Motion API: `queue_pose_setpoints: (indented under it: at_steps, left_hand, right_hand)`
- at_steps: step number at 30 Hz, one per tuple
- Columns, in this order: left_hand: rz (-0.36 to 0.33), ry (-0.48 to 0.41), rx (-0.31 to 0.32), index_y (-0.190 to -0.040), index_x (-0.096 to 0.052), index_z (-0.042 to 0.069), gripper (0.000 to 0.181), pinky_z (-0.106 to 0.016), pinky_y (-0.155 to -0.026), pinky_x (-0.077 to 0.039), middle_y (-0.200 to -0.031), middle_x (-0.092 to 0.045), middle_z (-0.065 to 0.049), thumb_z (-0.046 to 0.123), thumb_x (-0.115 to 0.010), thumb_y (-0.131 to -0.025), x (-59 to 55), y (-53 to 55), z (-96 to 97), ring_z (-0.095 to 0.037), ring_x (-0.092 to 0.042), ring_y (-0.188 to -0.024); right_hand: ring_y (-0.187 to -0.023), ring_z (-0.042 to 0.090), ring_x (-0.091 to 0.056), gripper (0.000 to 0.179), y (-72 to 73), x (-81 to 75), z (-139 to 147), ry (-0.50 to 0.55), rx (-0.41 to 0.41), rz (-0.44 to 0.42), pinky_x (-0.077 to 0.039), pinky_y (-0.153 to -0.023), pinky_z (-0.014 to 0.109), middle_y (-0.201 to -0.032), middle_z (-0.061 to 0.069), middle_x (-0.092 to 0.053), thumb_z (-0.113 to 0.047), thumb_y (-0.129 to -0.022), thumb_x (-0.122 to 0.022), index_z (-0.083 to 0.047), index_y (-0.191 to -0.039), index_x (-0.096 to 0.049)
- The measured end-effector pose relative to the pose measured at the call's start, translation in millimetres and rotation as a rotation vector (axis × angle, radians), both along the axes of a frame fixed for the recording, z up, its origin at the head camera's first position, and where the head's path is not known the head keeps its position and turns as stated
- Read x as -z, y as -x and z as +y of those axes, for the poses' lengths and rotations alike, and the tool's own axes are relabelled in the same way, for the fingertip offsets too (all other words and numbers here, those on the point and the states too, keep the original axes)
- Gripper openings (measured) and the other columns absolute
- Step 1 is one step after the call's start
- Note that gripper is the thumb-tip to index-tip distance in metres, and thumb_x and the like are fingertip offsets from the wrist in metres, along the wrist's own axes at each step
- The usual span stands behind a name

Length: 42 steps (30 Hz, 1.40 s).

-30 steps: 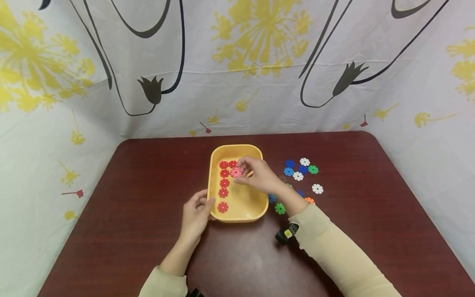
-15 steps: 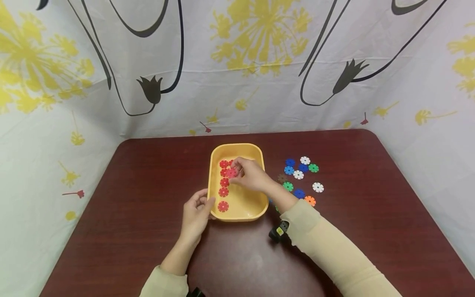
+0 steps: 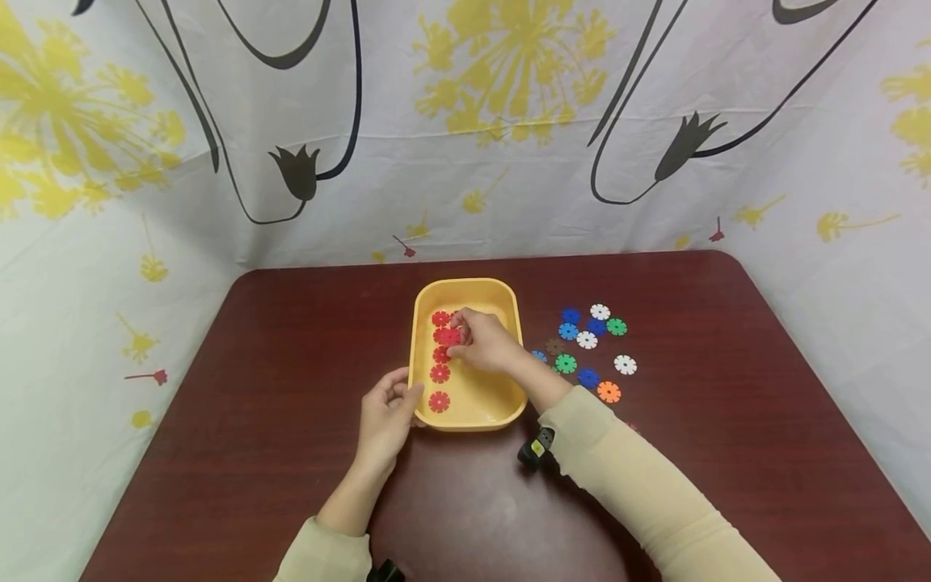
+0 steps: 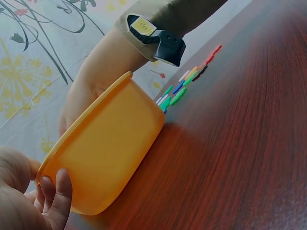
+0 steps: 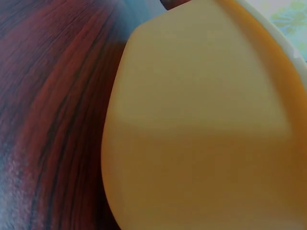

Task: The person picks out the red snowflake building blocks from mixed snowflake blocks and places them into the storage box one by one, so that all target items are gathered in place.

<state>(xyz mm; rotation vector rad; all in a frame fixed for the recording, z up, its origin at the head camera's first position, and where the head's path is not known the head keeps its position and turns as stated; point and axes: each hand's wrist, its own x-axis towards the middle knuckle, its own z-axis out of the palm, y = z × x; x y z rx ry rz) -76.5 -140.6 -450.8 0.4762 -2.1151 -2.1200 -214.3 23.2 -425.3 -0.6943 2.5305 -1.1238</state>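
A yellow plastic tray (image 3: 480, 396) stands on the table. My left hand (image 3: 384, 424) grips its left wall near the front corner, thumb at the rim; in the left wrist view its fingers (image 4: 62, 194) lie against the outer side. My right hand (image 3: 486, 343) is inside the tray and pinches a red notched disc (image 3: 452, 337). That disc overlaps the column of red notched discs (image 3: 440, 373) along the tray's left side. Part of another red disc at the top shows behind the fingers. The right wrist view holds mostly the tray's outer wall (image 5: 201, 96).
Right of the tray lie several loose notched discs: white (image 3: 625, 364), green (image 3: 566, 363), orange (image 3: 609, 392), blue (image 3: 588, 378) and brown (image 3: 555, 347). The right forearm covers part of that area. A patterned cloth (image 3: 465, 210) hangs behind the dark red table (image 3: 305, 347).
My right hand has moved slightly left with the red disc, bringing it over the left column. More loose discs show beside the forearm. My left hand stays on the tray.
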Motion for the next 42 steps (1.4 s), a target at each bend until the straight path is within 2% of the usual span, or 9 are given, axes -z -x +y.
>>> queue_pose_setpoints:
  at_steps: [9, 17, 21, 24, 29, 32, 37, 42]
  left_hand:
    - [0.003, -0.01, -0.001, -0.132, -0.058, -0.005, 0.039, -0.024, -0.053, -0.058, -0.088, -0.056, -0.01, 0.006, -0.067, -0.097, -1.1, 1.1, -0.3, -0.017, -0.062, -0.066]
    - [0.003, -0.014, 0.014, -0.132, -0.059, -0.004, 0.039, -0.025, -0.053, -0.059, -0.089, -0.057, -0.014, 0.008, -0.067, -0.097, 0.7, -0.5, 1.9, -0.016, -0.063, -0.065]
    - [0.011, -0.014, 0.019, -0.133, -0.058, -0.005, 0.04, -0.026, -0.053, -0.059, -0.09, -0.058, -0.014, 0.008, -0.067, -0.097, 0.0, -0.7, 2.3, -0.017, -0.063, -0.066]
    - [0.011, -0.013, 0.014, -0.134, -0.058, -0.005, 0.04, -0.025, -0.053, -0.059, -0.09, -0.058, -0.013, 0.007, -0.067, -0.097, -0.5, -0.8, 1.6, -0.017, -0.063, -0.066]
    - [0.013, -0.012, 0.014, -0.134, -0.057, -0.006, 0.041, -0.025, -0.053, -0.059, -0.09, -0.058, -0.013, 0.008, -0.067, -0.097, -1.1, -1.0, 0.9, -0.017, -0.063, -0.066]
    - [0.017, -0.007, 0.014, -0.134, -0.056, -0.006, 0.041, -0.026, -0.053, -0.059, -0.089, -0.058, -0.013, 0.008, -0.067, -0.097, -0.8, -1.0, 0.9, -0.016, -0.063, -0.066]
    - [0.018, -0.002, 0.009, -0.133, -0.057, -0.006, 0.039, -0.026, -0.054, -0.06, -0.089, -0.058, -0.012, 0.007, -0.067, -0.097, 1.2, 0.1, 0.0, -0.018, -0.063, -0.067]
    - [0.008, -0.005, 0.009, -0.133, -0.057, -0.006, 0.039, -0.027, -0.054, -0.06, -0.089, -0.057, -0.012, 0.008, -0.067, -0.097, 1.8, -0.3, 0.1, -0.019, -0.064, -0.067]
  right_hand:
    - [-0.055, 0.017, -0.061, 0.029, 0.0, -2.0, -4, -0.152, 0.013, -0.112, -0.048, -0.051, 0.023, -0.073, 0.009, -0.059, -0.014, -0.095, -0.073, -0.003, -0.114, -0.054]
    - [-0.047, 0.017, -0.063, 0.03, -3.0, -1.7, -4, -0.277, 0.017, -0.149, -0.053, -0.046, 0.024, -0.064, 0.01, -0.064, -0.012, -0.097, -0.069, 0.003, -0.115, -0.051]
    - [-0.047, 0.017, -0.063, 0.03, -3.1, -5.9, -2, -0.244, 0.015, -0.139, -0.053, -0.045, 0.025, -0.066, 0.01, -0.063, -0.01, -0.096, -0.07, 0.003, -0.115, -0.051]
    - [-0.05, 0.018, -0.063, 0.031, -2.5, -10.3, 1, -0.167, -0.004, -0.123, -0.052, -0.046, 0.025, -0.072, 0.011, -0.065, -0.011, -0.097, -0.069, 0.002, -0.12, -0.052]
    - [-0.067, 0.02, -0.067, 0.028, 0.0, -14.2, 7, 0.002, -0.006, -0.047, -0.055, -0.058, 0.029, -0.087, 0.011, -0.07, -0.011, -0.1, -0.064, 0.002, -0.124, -0.056]
    - [-0.079, 0.021, -0.067, 0.026, 1.5, -13.1, 9, 0.057, 0.003, -0.016, -0.056, -0.065, 0.031, -0.094, 0.01, -0.069, -0.011, -0.101, -0.061, 0.001, -0.124, -0.057]
    - [-0.088, 0.021, -0.065, 0.026, 3.8, -8.2, 8, 0.054, 0.009, -0.041, -0.055, -0.069, 0.03, -0.102, 0.009, -0.066, -0.012, -0.103, -0.058, 0.0, -0.126, -0.056]
    - [-0.08, 0.02, -0.063, 0.029, 3.3, -7.3, 7, -0.003, -0.011, -0.113, -0.052, -0.065, 0.029, -0.099, 0.01, -0.065, -0.015, -0.103, -0.058, 0.0, -0.128, -0.054]
